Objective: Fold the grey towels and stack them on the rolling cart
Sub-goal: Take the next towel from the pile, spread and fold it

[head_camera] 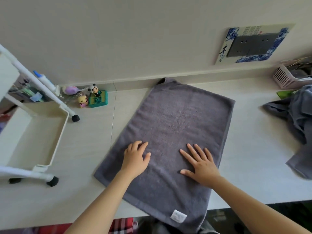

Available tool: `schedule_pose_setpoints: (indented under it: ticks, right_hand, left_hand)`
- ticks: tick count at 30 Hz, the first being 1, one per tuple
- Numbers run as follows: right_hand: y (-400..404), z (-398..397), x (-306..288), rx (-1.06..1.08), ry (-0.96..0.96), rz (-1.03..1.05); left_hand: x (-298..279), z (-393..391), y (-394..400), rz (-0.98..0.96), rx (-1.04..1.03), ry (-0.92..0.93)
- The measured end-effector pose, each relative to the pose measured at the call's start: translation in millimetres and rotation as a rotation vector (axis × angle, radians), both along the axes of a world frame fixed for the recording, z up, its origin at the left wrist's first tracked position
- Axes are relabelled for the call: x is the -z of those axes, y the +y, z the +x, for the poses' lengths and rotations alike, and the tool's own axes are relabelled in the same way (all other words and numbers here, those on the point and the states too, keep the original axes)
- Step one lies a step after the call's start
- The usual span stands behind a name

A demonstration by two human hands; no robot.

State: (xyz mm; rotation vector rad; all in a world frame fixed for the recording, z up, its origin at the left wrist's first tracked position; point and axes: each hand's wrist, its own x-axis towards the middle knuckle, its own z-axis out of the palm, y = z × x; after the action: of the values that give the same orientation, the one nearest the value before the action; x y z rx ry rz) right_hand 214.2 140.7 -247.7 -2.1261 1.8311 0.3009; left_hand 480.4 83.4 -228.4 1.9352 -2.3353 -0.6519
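Pale wood-grain table (pixel 87 166) fills most of the view, butting against a cream wall. White cart (pixel 33 132) stands on it at the left on black casters, its tray bare. Grey towel (pixel 168 141) lies flat and slanted in the middle of the table, its far corner curled up against the wall ledge and its near edge, with a white label, hanging over the table's front. A heap (pixel 297 125) of more grey towels sits crumpled at the right edge. Both hands lie palm-down on the towel's near half: left hand (pixel 135 158) with fingers slightly bent, right hand (pixel 200 163) with fingers spread straight, neither gripping. A pink basket (pixel 285 78) sits by the wall at the right; small toys (pixel 94 97) cluster behind the cart.
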Motion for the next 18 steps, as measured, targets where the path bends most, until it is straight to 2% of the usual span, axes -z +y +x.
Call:
schedule_pose_setpoints:
  ticks: [2,6,10,13,15,18]
  right_hand:
    - [-9,-16,2,-0.001,0.041,-0.046]
    - [-35,-41,-16,0.206,0.129,-0.023]
    - [-34,-39,-31,0.256,0.12,-0.092]
    - [-7,-18,-30,0.171,-0.139,-0.265]
    - [20,-4,-24,0.19,-0.345,-0.249]
    - [56,16,-15,0.217,-0.526,-0.286]
  left_hand:
    - [1,-3,8,0.036,0.043,0.06]
    - [1,-15,19,0.082,0.157,0.111]
    - [5,-18,35,-0.029,0.279,0.102]
    - [7,-14,49,-0.11,0.351,0.169]
    - [7,-10,60,0.012,0.382,0.198]
    - [12,-5,67,0.091,0.368,0.259]
